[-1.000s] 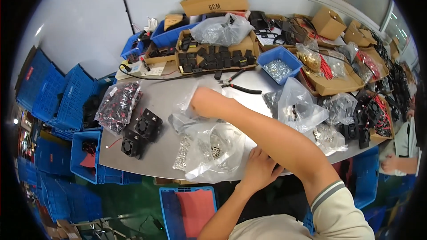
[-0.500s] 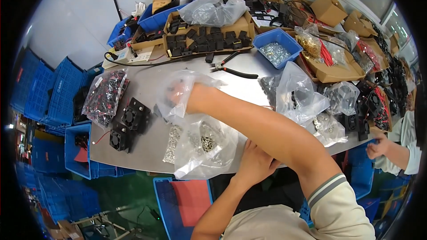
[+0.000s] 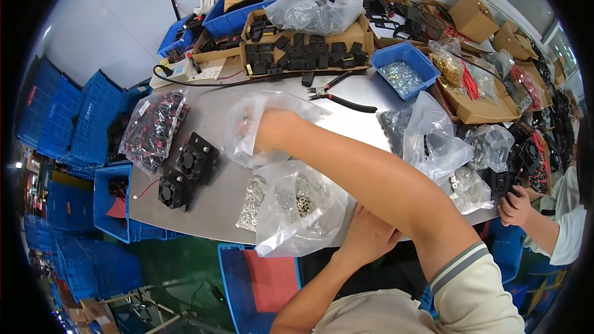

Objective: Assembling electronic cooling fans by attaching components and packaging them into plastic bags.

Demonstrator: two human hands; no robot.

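My right arm stretches left across the metal table, and my right hand [image 3: 250, 125] is inside a clear plastic bag [image 3: 288, 102]. The plastic blurs its fingers, so their grip cannot be made out. At the table's front edge, below the right forearm, is my left hand [image 3: 369, 233]; the forearm covers part of its fingers. Between the hands lies an open clear bag of small metal nuts or rings [image 3: 303, 204], beside a smaller bag of pale metal pieces [image 3: 252, 205]. Two black fans [image 3: 197, 159] with finned bodies stand left of the right hand.
A bag of red and black wired parts [image 3: 153, 130] lies at the left. Cutting pliers [image 3: 346, 101] lie behind my forearm, near a carton of black blocks [image 3: 247, 69] and a blue bin of small metal parts [image 3: 375, 62]. At the right edge is another person's hand [image 3: 515, 206].
The view has shifted, moving the table rightward in the picture. My right hand stays in the bag, whose plastic has changed shape. The other person's hand has moved onto a black part at the right.
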